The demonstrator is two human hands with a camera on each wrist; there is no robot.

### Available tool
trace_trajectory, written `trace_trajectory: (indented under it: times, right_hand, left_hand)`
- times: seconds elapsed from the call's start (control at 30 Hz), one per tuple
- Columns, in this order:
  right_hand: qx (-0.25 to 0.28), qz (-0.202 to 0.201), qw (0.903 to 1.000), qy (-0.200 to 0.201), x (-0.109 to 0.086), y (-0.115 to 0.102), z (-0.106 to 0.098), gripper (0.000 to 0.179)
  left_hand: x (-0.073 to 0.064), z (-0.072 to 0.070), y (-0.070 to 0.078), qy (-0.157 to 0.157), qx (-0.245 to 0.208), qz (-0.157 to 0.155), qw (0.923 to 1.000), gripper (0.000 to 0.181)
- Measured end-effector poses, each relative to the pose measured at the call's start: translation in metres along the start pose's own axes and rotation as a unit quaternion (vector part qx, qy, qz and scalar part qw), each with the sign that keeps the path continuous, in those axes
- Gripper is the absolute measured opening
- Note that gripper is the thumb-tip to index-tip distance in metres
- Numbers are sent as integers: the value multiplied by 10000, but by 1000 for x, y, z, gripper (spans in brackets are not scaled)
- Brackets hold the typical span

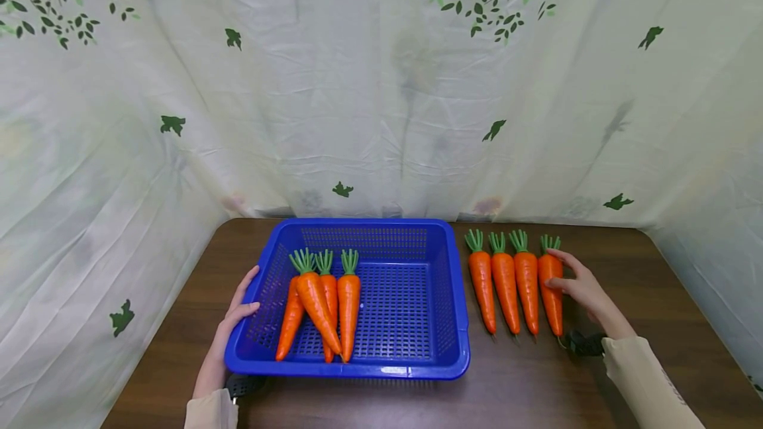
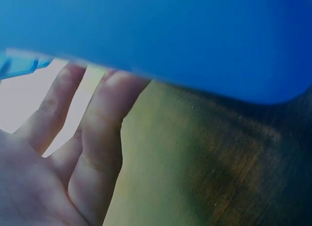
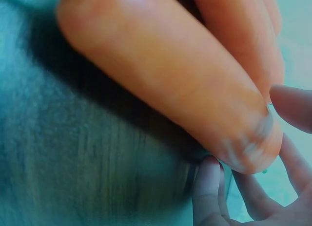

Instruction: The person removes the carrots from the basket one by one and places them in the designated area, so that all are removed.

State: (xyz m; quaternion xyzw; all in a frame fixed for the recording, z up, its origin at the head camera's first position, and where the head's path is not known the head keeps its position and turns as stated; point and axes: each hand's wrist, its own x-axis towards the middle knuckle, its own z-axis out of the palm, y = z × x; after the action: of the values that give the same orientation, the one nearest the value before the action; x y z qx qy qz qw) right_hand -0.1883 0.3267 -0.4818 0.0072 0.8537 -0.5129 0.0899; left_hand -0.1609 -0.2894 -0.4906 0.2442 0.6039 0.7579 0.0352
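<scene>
In the head view, a blue plastic basket [image 1: 444, 296] holds several orange carrots [image 1: 349, 310] with green tops, two of them overlapping. At the basket's left side, my left hand [image 1: 229, 320] rests with fairly straight fingers on the rim; in the left wrist view its fingertips are hidden by the blue plastic [image 2: 195, 46]. To the right of the basket, several more carrots [image 1: 503, 283] lie in a row. My right hand [image 1: 581, 290] grips the rightmost carrot [image 1: 553, 310] near its top, thumb on one side and fingers on the other, as the right wrist view shows [image 3: 165, 75].
The brown wooden table [image 1: 507, 389] carries everything. A whitish curtain [image 1: 381, 118] with green leaf prints stands behind it and at both sides. Dark wrist devices [image 1: 584, 343] sit under both wrists.
</scene>
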Motion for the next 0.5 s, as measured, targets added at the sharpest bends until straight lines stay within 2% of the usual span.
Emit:
trace_trajectory:
  times: [0.33, 0.5]
  right_hand:
    - [96, -66, 9998, 138, -2, 0, 0, 64]
    - [92, -119, 9996, 246, -3, -4, -3, 62]
  left_hand:
    - [-4, 3, 3, 124, -73, -447, 9989, 64]
    - [-3, 3, 3, 135, -66, -364, 9992, 65]
